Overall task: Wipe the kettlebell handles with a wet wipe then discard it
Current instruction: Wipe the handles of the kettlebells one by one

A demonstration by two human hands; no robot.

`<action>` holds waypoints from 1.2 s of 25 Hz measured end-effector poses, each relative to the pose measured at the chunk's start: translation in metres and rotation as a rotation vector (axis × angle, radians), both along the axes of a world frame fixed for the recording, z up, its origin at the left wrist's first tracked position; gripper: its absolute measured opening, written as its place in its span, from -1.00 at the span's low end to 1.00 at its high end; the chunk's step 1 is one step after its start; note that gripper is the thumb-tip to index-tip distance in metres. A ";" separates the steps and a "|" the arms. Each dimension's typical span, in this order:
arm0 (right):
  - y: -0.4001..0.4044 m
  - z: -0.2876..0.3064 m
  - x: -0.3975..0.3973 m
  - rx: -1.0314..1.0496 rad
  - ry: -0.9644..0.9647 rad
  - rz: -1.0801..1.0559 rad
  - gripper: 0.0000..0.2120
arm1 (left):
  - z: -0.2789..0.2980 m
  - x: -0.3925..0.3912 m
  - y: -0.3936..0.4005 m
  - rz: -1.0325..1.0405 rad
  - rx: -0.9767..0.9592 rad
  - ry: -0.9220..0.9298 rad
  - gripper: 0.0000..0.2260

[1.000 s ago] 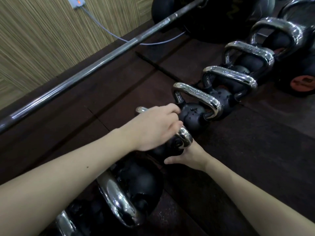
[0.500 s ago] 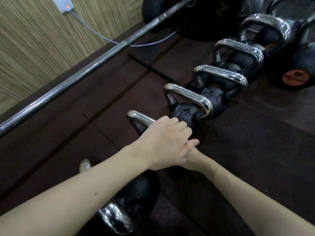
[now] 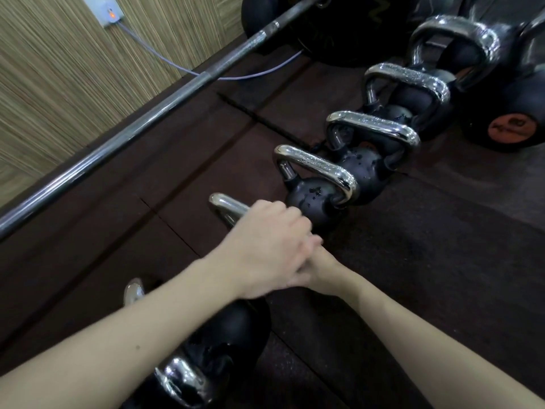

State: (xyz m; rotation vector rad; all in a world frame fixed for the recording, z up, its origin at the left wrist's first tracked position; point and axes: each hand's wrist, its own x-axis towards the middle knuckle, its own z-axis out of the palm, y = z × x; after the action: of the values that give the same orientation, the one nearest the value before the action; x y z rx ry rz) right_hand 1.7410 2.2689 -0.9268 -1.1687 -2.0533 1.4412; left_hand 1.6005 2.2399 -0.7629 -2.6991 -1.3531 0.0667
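**Both hands piled on one kettlebell handle**

So there's a row of black kettlebells with chrome handles running diagonally across the dark rubber floor (image 3: 442, 261). The left hand (image 3: 265, 249) is curled down over the chrome handle (image 3: 227, 203) of the second kettlebell from the camera, with only the far end of that handle poking out past the knuckles. The right hand (image 3: 320, 268) is tucked right underneath it, touching it, and mostly hidden, so I honestly can't tell if it's gripping anything or just resting there. No sign of the wet wipe either; if it's in there, the hands cover it.

The next kettlebell (image 3: 312, 196) up the row sits just beyond the fingers, its handle speckled with droplets. The nearest kettlebell (image 3: 224, 335) lies partly under the left forearm. A long barbell (image 3: 132, 131) runs along the wood-look wall (image 3: 59, 69) on the left, with a thin cable (image 3: 165, 59) trailing from a wall socket (image 3: 107, 10).
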 end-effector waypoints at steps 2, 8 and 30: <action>-0.002 0.001 0.000 0.027 -0.018 -0.008 0.02 | 0.000 0.005 -0.005 -0.041 -0.036 -0.044 -0.70; -0.002 0.008 0.003 -0.070 -0.005 -0.008 0.31 | 0.012 -0.073 0.025 0.471 -0.086 -0.140 -0.62; 0.000 0.006 0.003 -0.077 -0.019 -0.030 0.33 | -0.006 -0.056 0.017 0.515 -0.029 -0.335 -0.58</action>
State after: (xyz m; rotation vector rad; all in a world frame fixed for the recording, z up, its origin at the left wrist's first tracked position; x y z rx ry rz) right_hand 1.7437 2.2691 -0.9204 -1.2426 -2.0002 1.5132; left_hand 1.5442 2.2567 -0.7694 -2.3814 -2.1258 -0.3358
